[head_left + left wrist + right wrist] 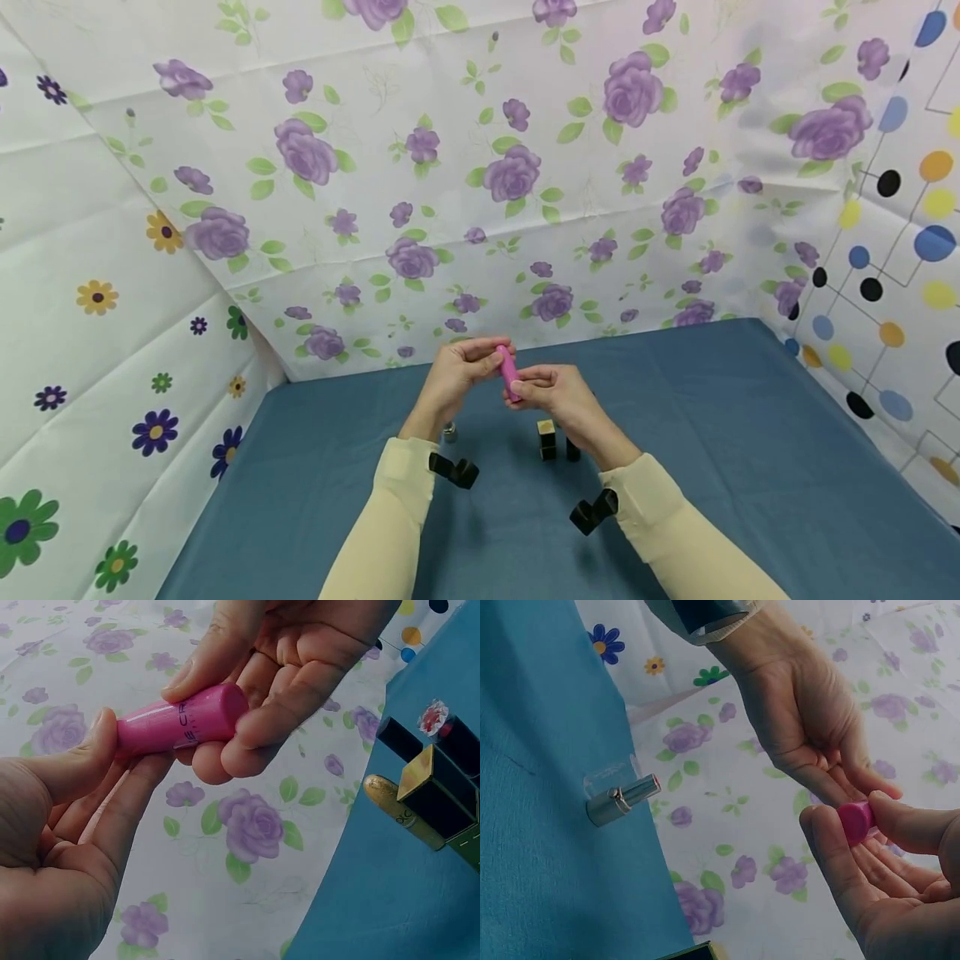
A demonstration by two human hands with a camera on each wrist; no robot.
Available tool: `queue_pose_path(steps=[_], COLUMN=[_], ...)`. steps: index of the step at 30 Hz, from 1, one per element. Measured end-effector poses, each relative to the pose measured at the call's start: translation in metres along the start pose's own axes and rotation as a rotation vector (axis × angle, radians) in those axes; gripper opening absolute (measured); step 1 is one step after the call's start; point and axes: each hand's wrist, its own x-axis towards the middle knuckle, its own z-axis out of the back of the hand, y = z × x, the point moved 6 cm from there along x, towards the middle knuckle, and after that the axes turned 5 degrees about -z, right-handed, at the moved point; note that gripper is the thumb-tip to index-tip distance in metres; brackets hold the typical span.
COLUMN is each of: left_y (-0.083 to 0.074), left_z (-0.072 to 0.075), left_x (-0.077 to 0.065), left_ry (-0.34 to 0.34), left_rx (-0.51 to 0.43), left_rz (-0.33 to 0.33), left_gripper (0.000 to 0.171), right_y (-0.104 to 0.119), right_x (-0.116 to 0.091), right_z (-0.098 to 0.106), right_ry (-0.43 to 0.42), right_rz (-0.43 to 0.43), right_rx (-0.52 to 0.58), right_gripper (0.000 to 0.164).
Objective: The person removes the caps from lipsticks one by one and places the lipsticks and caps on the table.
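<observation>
Toward the tabletop's far edge (675,342), the left hand (467,369) and right hand (555,396) clamp their fingers on a glossy, tapering, dark-lettered pink tube (169,724).

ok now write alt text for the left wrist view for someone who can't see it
Left hand and right hand pinch a pink tube between them, before a floral backdrop. To the right, on a blue cloth, are a gold tube and a black box with a gold top.

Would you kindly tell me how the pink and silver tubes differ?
The pink tube is held by the left hand and right hand; the silver tube stands on the blue table. The pink tube bears dark lettering; the silver tube has a raised band. Both look shiny.
</observation>
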Motion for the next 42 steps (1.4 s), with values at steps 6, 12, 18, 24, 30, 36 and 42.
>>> queue_pose_path(steps=[6,12,18,24,30,36,42], left_y=[-0.002,-0.001,-0.001,-0.007,-0.009,-0.007,-0.004], left_z=[0.013,0.018,0.017,0.021,0.027,0.036,0.048], left_x=[0.002,0.002,0.0,-0.004,-0.011,-0.02,-0.032], left_ry=[-0.121,-0.118,-0.113,-0.13,-0.126,-0.136,-0.16], left_rx=[-0.088,-0.052,-0.06,-0.074,-0.094,-0.075,-0.005], left_rz=[-0.022,-0.031,-0.029,-0.046,-0.063,-0.052,-0.034], left_gripper=[0.032,0.034,0.036,0.034,0.037,0.038,0.038], right_y=[-0.007,-0.012,-0.014,-0.014,-0.013,-0.013,-0.014], right_x=[-0.003,-0.002,0.0,0.0,-0.001,-0.001,0.001], right_z=[0.002,0.005,0.007,0.008,0.007,0.003,-0.002], right_ry=[-0.038,-0.044,-0.056,-0.073,-0.067,-0.029,-0.026], right_rz=[-0.032,-0.016,-0.02,-0.011,-0.008,-0.008,0.005], right_rx=[-0.104,-0.068,-0.032,-0.004,-0.006,-0.008,-0.02], right_gripper=[0.029,0.031,0.03,0.031,0.035,0.038,0.038])
